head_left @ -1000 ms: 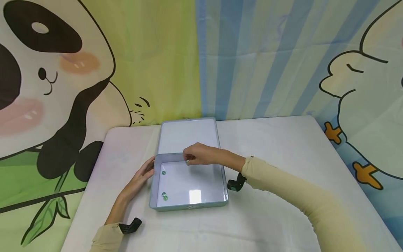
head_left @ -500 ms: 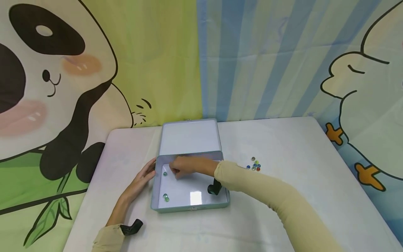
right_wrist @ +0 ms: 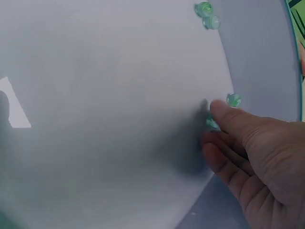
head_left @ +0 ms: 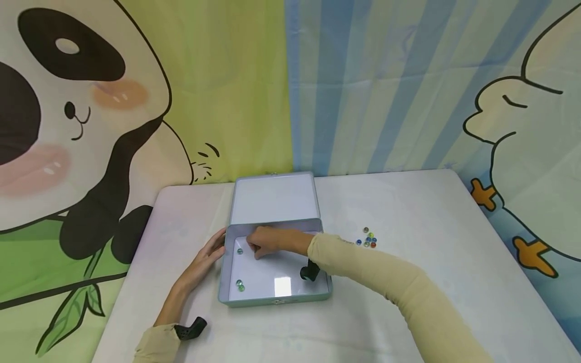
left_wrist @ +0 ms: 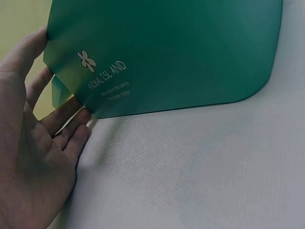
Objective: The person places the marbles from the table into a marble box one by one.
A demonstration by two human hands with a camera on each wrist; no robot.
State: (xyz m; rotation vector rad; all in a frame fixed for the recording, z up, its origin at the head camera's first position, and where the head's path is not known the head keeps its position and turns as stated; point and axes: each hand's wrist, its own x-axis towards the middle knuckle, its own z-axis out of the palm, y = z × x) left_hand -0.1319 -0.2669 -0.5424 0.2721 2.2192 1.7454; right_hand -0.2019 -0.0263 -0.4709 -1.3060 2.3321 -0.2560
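Observation:
My right hand reaches into the left back part of a shallow tin box. Its thumb and fingers pinch a green glass marble, low over the white floor. Close beside that marble lies another green marble, and two more green marbles touch each other near the left wall. My left hand rests with extended fingers against the outer left side of the tin. In the left wrist view, that hand's fingertips meet the dark green outer wall, printed with a flower and lettering.
The tin's lid stands open at the back. Right of the tin, several coloured marbles lie together on the white-covered table. Behind the table hangs a cartoon-printed cloth.
My right hand has moved left and down into the tin with the green marble. The coloured marbles on the table, earlier hidden behind the sleeve, now show. The left hand stays against the tin.

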